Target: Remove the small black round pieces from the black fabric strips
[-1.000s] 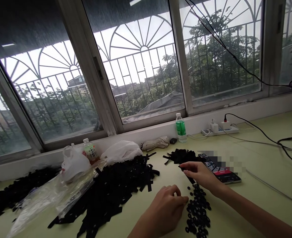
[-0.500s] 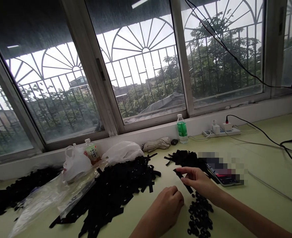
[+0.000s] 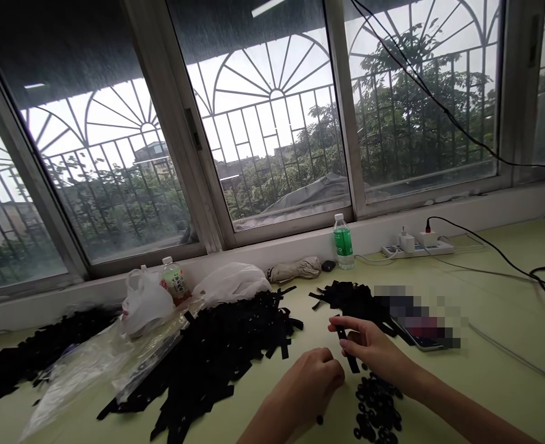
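Observation:
My right hand [image 3: 369, 346] pinches a short black strip [image 3: 347, 351] that stands almost upright above the green table [image 3: 485, 370]. Just left of it, my left hand [image 3: 312, 382] is curled, fingers closed beside the strip's lower part; what it grips is hidden. Below the hands lies a heap of several small black rings [image 3: 376, 410]. One loose ring [image 3: 319, 420] lies under my left hand. A big pile of black strips [image 3: 216, 357] spreads to the left, a smaller pile [image 3: 346, 296] lies behind my right hand.
A phone [image 3: 423, 336] lies right of the small pile. By the window sill stand a green-label bottle [image 3: 343, 241], a power strip [image 3: 418, 248] with cables, a folded umbrella [image 3: 295, 269], white bags [image 3: 147, 302], a second bottle [image 3: 174, 280] and clear plastic sheets [image 3: 91, 370].
My right hand has drawn the black strip back from the small pile toward my left hand. My left hand has shifted up beside it. The view has tilted slightly upward.

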### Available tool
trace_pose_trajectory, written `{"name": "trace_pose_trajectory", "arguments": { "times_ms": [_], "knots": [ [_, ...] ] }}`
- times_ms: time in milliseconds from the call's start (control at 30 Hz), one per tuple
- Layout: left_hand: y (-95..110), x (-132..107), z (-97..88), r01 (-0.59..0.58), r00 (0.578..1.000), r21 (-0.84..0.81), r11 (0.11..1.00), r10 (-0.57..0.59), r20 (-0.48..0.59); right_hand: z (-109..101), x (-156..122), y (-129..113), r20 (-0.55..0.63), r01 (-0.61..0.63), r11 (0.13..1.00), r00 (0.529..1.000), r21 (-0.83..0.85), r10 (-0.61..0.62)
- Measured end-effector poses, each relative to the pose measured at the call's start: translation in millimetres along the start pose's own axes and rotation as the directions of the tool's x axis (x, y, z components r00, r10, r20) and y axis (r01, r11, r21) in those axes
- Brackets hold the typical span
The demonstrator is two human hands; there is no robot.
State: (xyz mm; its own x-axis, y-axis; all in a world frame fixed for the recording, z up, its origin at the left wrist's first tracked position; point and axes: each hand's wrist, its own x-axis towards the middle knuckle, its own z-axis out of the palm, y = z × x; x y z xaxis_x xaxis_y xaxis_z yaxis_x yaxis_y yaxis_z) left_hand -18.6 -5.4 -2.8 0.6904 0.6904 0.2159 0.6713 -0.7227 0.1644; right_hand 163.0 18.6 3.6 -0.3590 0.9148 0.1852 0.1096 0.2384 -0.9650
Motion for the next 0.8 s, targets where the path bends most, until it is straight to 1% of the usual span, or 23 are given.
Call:
{"name": "trace_pose_trajectory", "arguments": {
  "times_ms": [100, 167, 200, 267, 300, 367, 433, 533, 600, 700, 800],
  "knots": [
    [-0.4, -1.2, -0.2, 0.063, 0.997, -0.074, 0.995, -0.065, -0.031, 1.4, -1.0, 0.6, 0.014, 0.021, 0.999, 1.000, -0.047, -0.020],
    [-1.0, 0.2, -0.5, 0.139, 0.983, -0.210, 0.968, -0.161, -0.092, 2.1, -1.7, -0.1, 0.021, 0.036, 0.996, 0.999, -0.082, -0.035],
    [-1.8, 1.6, -0.7, 0.176, 0.967, -0.298, 0.938, -0.221, -0.127, 2.3, -2.1, -0.5, 0.023, 0.044, 0.994, 0.999, -0.096, -0.042],
    [-4.2, 5.0, -1.3, 0.218, 0.926, -0.482, 0.849, -0.335, -0.172, 2.7, -3.0, -0.6, 0.030, 0.059, 0.990, 0.998, -0.126, -0.055],
    [-5.6, 6.8, -1.7, 0.220, 0.909, -0.569, 0.793, -0.377, -0.175, 2.9, -3.5, -0.4, 0.034, 0.068, 0.987, 0.997, -0.143, -0.063],
    [-7.6, 9.8, -2.7, 0.207, 0.888, -0.717, 0.665, -0.436, -0.148, 3.2, -4.5, 0.6, 0.043, 0.092, 0.980, 0.995, -0.178, -0.086],
    [-8.0, 11.8, -3.8, 0.195, 0.871, -0.822, 0.536, -0.480, -0.106, 3.6, -5.3, 2.0, 0.052, 0.121, 0.970, 0.992, -0.213, -0.113],
    [-5.2, 13.4, -5.0, 0.170, 0.840, -0.911, 0.376, -0.539, -0.066, 5.1, -5.8, 3.4, 0.053, 0.164, 0.953, 0.986, -0.255, -0.156],
    [-2.8, 13.8, -4.5, 0.152, 0.829, -0.940, 0.307, -0.558, -0.048, 6.9, -5.9, 3.4, 0.055, 0.180, 0.944, 0.984, -0.275, -0.171],
    [-0.2, 14.0, -1.3, 0.128, 0.823, -0.970, 0.206, -0.568, -0.012, 10.3, -6.4, 2.6, 0.069, 0.176, 0.945, 0.984, -0.276, -0.163],
    [1.4, 14.1, 2.9, 0.089, 0.832, -0.994, 0.064, -0.553, 0.039, 13.6, -7.3, 1.9, 0.084, 0.178, 0.953, 0.983, -0.246, -0.163]
  ]
}}
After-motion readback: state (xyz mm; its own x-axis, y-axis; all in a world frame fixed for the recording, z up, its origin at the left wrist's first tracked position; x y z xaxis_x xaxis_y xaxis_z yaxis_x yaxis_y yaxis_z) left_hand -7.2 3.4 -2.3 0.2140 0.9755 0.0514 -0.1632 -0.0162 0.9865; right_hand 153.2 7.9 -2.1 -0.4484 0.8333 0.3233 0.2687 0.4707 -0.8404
